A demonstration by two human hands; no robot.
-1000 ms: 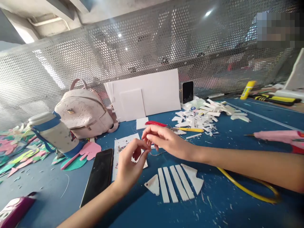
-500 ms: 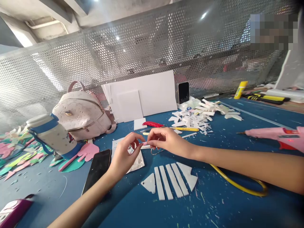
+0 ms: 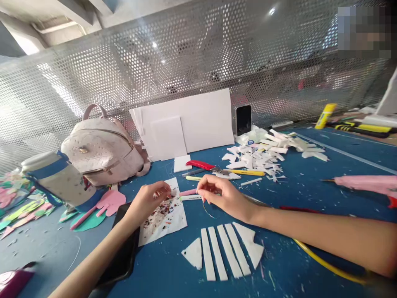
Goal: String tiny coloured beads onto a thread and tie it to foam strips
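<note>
In the head view my right hand (image 3: pixel 225 198) pinches a thin string (image 3: pixel 207 211) that hangs in a loose curve below its fingertips. My left hand (image 3: pixel 151 198) is held over a white paper sheet (image 3: pixel 178 223) strewn with tiny coloured beads (image 3: pixel 159 217). Its fingers are curled together, and whatever they may hold is too small to see. Between the hands lie a pink stick (image 3: pixel 187 192) and a white pen-like stick (image 3: pixel 190 198). Nearer me, white foam pieces (image 3: pixel 221 252) form a fish shape: a triangular head, several strips and a tail.
Behind the hands lie red-handled pliers (image 3: pixel 200 164), a yellow pencil (image 3: pixel 246 172) and white foam scraps (image 3: pixel 256 155). A phone (image 3: pixel 119 256) sits under my left forearm. A bottle (image 3: pixel 62 178) and backpack (image 3: pixel 99 149) stand left; a pink glue gun (image 3: pixel 366 184) lies right.
My hands, which were close together, have moved apart. The left one has shifted left over the beads, uncovering more of the paper; the right one keeps the string. The view has shifted slightly.
</note>
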